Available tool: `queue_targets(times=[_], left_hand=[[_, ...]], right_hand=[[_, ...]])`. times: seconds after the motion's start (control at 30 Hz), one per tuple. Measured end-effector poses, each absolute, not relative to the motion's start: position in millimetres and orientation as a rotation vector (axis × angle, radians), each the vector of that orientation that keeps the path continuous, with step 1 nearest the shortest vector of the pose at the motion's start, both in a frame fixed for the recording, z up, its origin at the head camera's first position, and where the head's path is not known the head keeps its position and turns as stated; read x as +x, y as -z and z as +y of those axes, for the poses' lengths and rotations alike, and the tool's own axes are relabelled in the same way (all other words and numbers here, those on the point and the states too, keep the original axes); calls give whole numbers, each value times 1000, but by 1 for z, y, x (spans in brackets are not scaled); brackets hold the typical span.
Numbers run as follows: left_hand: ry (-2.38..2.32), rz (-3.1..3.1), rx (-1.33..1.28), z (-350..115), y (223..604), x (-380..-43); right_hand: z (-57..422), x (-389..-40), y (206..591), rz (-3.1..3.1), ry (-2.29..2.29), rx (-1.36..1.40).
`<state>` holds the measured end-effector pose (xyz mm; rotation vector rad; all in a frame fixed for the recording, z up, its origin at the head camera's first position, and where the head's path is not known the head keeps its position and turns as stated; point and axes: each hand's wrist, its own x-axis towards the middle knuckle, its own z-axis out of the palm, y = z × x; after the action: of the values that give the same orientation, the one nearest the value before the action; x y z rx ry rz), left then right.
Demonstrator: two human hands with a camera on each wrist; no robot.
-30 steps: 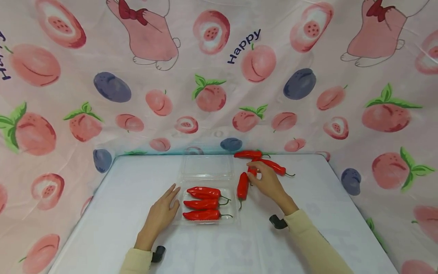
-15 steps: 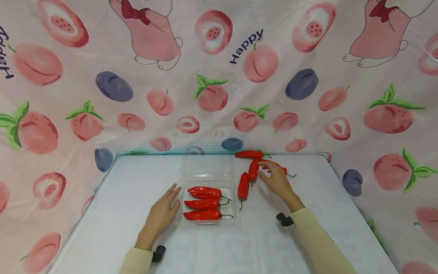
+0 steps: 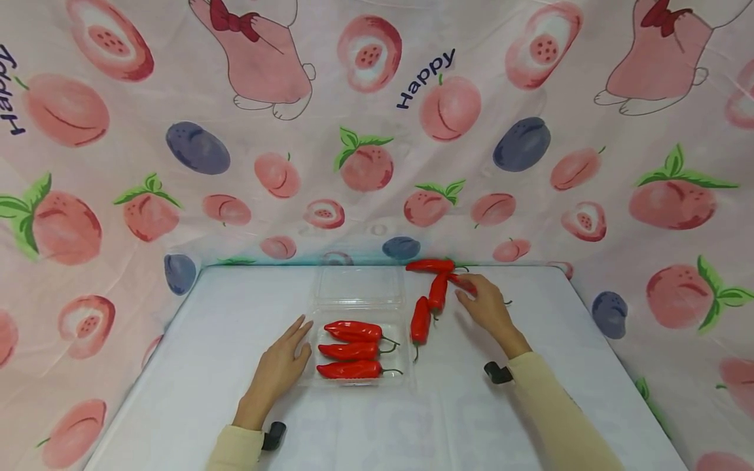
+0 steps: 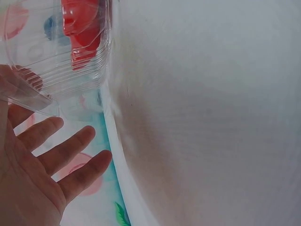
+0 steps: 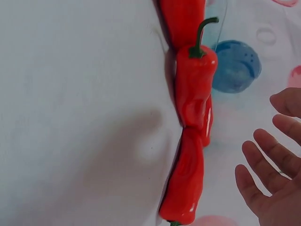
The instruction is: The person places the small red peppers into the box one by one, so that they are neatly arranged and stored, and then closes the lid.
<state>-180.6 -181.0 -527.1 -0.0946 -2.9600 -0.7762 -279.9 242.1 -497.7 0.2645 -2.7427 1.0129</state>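
Observation:
A clear plastic clamshell box (image 3: 359,286) stands with its lid folded back and three red chili peppers (image 3: 352,352) side by side in its base. My left hand (image 3: 283,360) is at the box's left side, fingers spread; in the left wrist view its thumb overlaps the clear wall (image 4: 56,77). Over a red pepper (image 3: 463,283) on the right is my right hand (image 3: 490,309), partly covering it. The right wrist view shows this hand (image 5: 277,169) with fingers loosely extended and nothing in them, apart from the row of peppers (image 5: 193,89).
Beside the box lie more red peppers: one (image 3: 420,320) nearest it, another (image 3: 438,292) just behind, and one (image 3: 430,265) at the table's back edge. A fruit-patterned cloth (image 3: 377,131) hangs behind the white table (image 3: 206,347).
My right hand has moved right from the pepper in the middle of the group to the one at the far right, uncovering the middle one. The left hand stays by the box.

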Motion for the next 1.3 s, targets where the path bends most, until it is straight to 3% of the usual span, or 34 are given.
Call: queue_targets(times=[1.3], left_hand=[[783,-2984,-94,-181,524,-180]], right_hand=[[285,-328,529,-3032,-788,127]])
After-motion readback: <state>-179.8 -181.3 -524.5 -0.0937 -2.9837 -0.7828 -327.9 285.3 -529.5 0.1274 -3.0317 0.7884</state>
